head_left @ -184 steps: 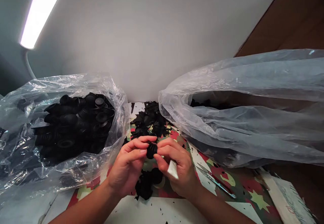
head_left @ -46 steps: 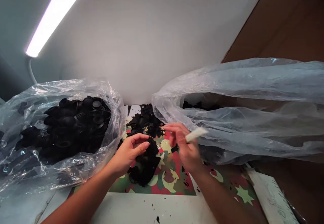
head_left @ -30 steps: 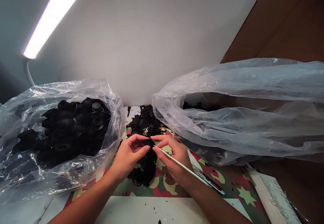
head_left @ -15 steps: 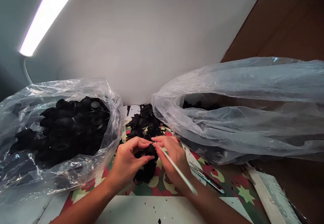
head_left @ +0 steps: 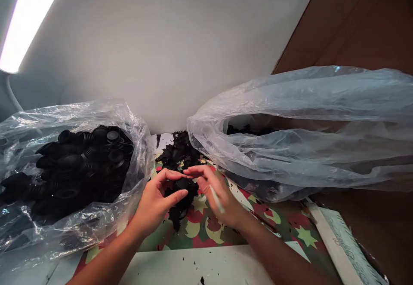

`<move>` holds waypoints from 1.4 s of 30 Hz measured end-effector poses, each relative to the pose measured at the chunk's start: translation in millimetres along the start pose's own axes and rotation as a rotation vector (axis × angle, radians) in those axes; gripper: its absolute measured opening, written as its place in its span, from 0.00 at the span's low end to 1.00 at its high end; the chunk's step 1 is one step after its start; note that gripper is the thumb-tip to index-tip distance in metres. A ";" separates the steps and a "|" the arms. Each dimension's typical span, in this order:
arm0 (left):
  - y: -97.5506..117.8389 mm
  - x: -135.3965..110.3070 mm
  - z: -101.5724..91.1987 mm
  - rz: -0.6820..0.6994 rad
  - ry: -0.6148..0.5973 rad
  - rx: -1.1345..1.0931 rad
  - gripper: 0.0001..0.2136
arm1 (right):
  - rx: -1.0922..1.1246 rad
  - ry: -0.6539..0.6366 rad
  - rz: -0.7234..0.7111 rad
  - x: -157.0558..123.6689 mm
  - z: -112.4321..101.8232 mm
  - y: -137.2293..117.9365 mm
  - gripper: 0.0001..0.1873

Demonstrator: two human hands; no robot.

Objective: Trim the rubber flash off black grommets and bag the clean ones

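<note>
My left hand (head_left: 158,197) is closed around a black rubbery part (head_left: 183,185), with the thumb along its near side and the index finger over the top. Beside it, my right hand (head_left: 216,194) grips a thin white stick-like tool (head_left: 217,199). Its tip is hidden by the fingers. The right fingertips meet the left index fingertip at the top of the black part. Beneath both hands, black scraps (head_left: 176,218) lie on the patterned table cover (head_left: 206,222). A larger heap of black scraps (head_left: 177,151) stretches behind them.
On the left, a clear plastic bag (head_left: 140,143) holds many ribbed black parts (head_left: 87,160). Another clear bag (head_left: 290,147) lies open on the right, black pieces inside. A white sheet (head_left: 180,263) with small bits is in front. A thin tool (head_left: 264,222) lies by my right forearm. A lamp (head_left: 29,22) shines upper left.
The view has shifted slightly, moving the scene left. My right hand has turned, so the white tool now shows shorter and steeper. The left hand keeps its hold on the black part.
</note>
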State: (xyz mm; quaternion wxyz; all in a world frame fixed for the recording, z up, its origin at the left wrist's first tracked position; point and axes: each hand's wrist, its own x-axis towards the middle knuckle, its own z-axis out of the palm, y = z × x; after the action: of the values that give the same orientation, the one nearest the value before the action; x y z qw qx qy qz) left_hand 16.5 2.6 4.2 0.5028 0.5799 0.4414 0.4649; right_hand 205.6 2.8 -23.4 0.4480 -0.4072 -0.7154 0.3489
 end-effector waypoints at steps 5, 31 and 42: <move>0.2 -0.9 -1.2 0.015 -0.033 0.034 0.09 | -0.380 -0.069 -0.040 -3.5 12.9 -2.1 0.05; 10.5 3.7 -6.1 -0.064 -0.036 0.071 0.05 | -0.642 -0.002 -0.577 -6.6 12.3 -6.7 0.16; 1.3 5.0 -12.5 -0.031 0.075 -0.417 0.21 | -0.596 -0.117 -0.312 4.8 9.6 14.1 0.21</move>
State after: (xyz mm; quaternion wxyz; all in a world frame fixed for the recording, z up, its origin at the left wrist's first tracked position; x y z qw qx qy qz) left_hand 5.1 9.5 6.8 0.6022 0.4389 0.3629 0.5595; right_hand 199.2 11.8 -37.3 0.3154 -0.3855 -0.8639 0.0745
